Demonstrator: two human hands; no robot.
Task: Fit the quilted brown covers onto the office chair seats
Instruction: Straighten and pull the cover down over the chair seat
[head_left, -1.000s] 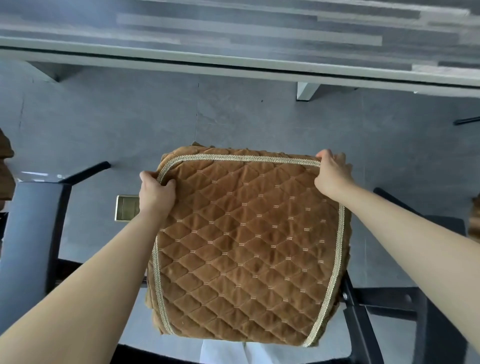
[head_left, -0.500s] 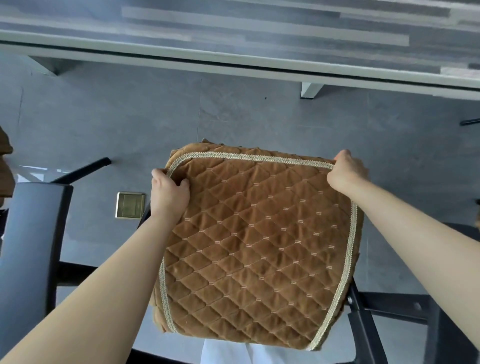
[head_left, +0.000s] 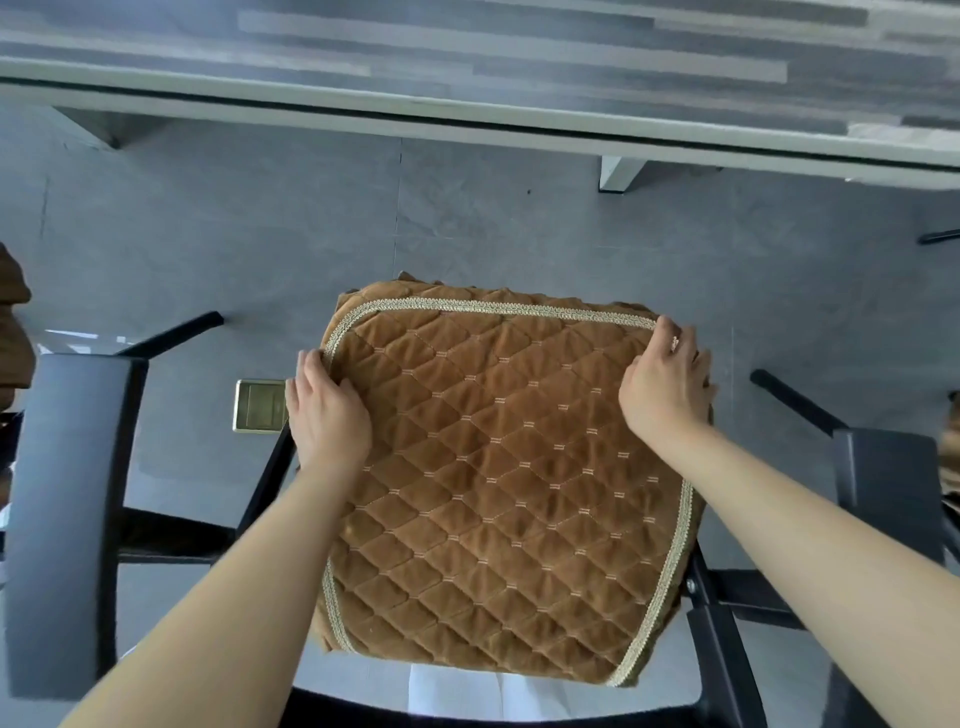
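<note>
Left hand (head_left: 326, 410) lay palm-down on the left edge of the quilted brown cover (head_left: 498, 483), fingers fairly flat and together, tips over the braided trim (head_left: 498, 307) near the far-left corner; thumb side rested on the quilted top. No clear pinch seen, more a press than a grip. Right hand (head_left: 667, 387) sat on the far-right corner, palm on the top, fingers curled down over the edge; whether they gripped fabric underneath could not be told. A ring showed on one right finger.

Cover was spread over the office chair seat, centre of view, diamond stitching up, beige trim running round the top edge. Skirt of the cover hung down past the seat at the far side and at the near-left corner. Seat itself was fully hidden under the cover. Black chair frame (head_left: 714, 623) showed at the lower right, just below the cover's edge.

Another dark chair (head_left: 67, 509) stood left, apart from the covered one. More brown fabric (head_left: 13, 322) sat at the far-left edge, cut off by the frame. Brass floor socket (head_left: 260, 405) was in the grey floor (head_left: 208, 234), just beside the left hand. White desk (head_left: 467, 111) edge ran across the top, beyond the chair.
</note>
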